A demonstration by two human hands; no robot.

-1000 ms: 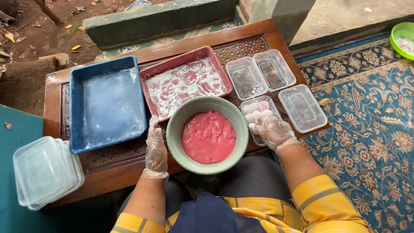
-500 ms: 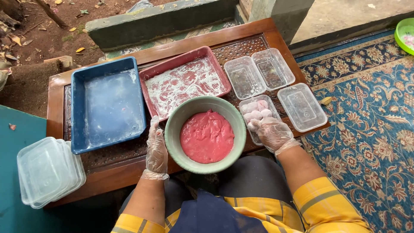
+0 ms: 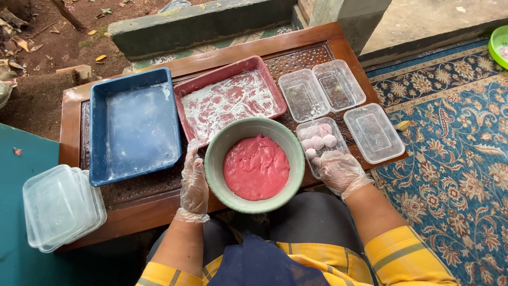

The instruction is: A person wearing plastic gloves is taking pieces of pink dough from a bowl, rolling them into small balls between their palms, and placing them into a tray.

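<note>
two gloved hands flank a green bowl (image 3: 254,164) of pink dough at the counter's (image 3: 159,209) near edge. little has changed since a second ago: the left hand (image 3: 194,185) still rests flat and open against the bowl's left rim, while the right hand (image 3: 338,170) has settled on the near end of a clear tub (image 3: 320,143) of pale pink balls, fingers loosely curled, holding nothing. that tub's long axis runs away from the person. three empty clear tubs (image 3: 338,98) lie beyond it, and stacked lids (image 3: 58,206) sit far left.
</note>
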